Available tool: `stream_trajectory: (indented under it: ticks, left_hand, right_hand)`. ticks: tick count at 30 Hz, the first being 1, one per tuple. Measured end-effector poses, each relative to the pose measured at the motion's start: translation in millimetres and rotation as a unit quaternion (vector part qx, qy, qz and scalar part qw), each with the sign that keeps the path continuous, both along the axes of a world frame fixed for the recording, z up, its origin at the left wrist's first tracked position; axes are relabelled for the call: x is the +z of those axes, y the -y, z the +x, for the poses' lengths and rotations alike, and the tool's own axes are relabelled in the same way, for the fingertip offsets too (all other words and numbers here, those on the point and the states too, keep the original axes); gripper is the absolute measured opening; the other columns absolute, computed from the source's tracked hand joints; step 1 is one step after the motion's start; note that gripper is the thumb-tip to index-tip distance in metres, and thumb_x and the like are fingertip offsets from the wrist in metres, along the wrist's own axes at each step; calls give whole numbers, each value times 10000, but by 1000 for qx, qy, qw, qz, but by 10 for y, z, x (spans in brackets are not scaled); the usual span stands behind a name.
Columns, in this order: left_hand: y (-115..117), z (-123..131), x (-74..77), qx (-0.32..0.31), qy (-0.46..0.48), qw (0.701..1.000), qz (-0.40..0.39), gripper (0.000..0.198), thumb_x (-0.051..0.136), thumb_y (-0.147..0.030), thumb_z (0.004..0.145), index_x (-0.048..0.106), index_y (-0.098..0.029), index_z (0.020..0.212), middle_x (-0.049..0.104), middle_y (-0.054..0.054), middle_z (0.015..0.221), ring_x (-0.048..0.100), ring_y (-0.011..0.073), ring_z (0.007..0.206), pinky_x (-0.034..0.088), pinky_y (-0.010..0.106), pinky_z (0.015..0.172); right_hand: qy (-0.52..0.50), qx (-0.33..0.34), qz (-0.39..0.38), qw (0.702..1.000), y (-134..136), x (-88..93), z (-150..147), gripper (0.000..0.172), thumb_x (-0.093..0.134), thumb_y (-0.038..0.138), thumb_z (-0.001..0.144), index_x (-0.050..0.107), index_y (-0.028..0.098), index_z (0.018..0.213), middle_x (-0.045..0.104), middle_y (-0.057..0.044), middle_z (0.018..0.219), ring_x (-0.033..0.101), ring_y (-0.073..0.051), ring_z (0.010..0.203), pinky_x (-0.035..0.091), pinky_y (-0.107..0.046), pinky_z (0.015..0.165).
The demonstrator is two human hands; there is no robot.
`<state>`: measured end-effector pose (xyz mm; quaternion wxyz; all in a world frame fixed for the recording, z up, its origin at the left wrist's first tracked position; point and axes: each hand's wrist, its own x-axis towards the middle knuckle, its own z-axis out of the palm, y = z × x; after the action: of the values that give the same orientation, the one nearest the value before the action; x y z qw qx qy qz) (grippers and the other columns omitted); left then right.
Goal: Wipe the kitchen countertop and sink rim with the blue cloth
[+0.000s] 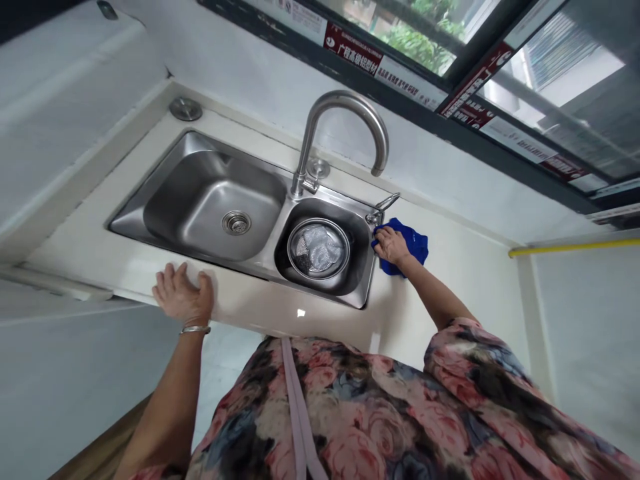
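My left hand [185,293] rests on the front edge of the pale countertop [235,303] with its fingers spread, holding nothing. A metal bracelet [195,329] circles that wrist. To the right of the sink, my right hand [391,245] presses a dark blue cloth [414,241] onto the counter, its fingertips beside the sink's right rim. The stainless double sink [280,263] lies between my hands. In its smaller right basin sits a round metal strainer [293,257] with something clear and crumpled-looking inside. The larger left basin [200,193] shows a drain [237,223].
A tall curved faucet [345,97] arches over the sink's back edge. A small metal spout [387,201] stands near the back right corner of the sink. Behind runs a white wall below a dark window frame [480,150]. A round metal cap [185,109] sits at the back left.
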<state>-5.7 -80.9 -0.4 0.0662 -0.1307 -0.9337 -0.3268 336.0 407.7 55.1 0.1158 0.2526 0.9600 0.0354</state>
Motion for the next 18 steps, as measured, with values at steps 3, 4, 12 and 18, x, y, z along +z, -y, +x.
stream_trajectory:
  ticks: [3,4,12,18]
  left_hand:
    - [-6,-4,-2,-1,-7,1000,1,568,640,-438,947,677,-115,1412,539,226,1642,376,398,1618,210,638,1344]
    - [-10,-5,3,-1,-7,1000,3,570,633,-443,949,677,-113,1412,541,233,1637,377,399,1617,215,642,1342]
    - [-21,-18,41,-13,19,999,22,545,643,-397,933,650,-129,1408,498,246,1662,339,429,1626,168,709,1324]
    - [-10,-21,31,-23,9,1000,0,586,621,-422,918,645,-136,1429,495,230,1671,341,423,1628,189,714,1313]
  right_hand:
    - [-23,-9,-5,1000,229,-31,75,332,518,266,970,740,159,1192,713,-178,1414,503,-358,1391,405,-482,1095]
    - [-33,-12,-7,999,305,-42,101,318,527,251,957,743,162,1172,722,-178,1396,517,-354,1384,398,-483,1110]
    - [-120,18,-69,990,1060,-184,617,314,531,194,850,752,226,1070,788,-130,1250,635,-327,1274,433,-491,1070]
    - [-118,-16,-106,987,1907,-173,1438,406,526,215,896,770,253,1218,755,-148,1338,679,-359,1147,514,-515,914]
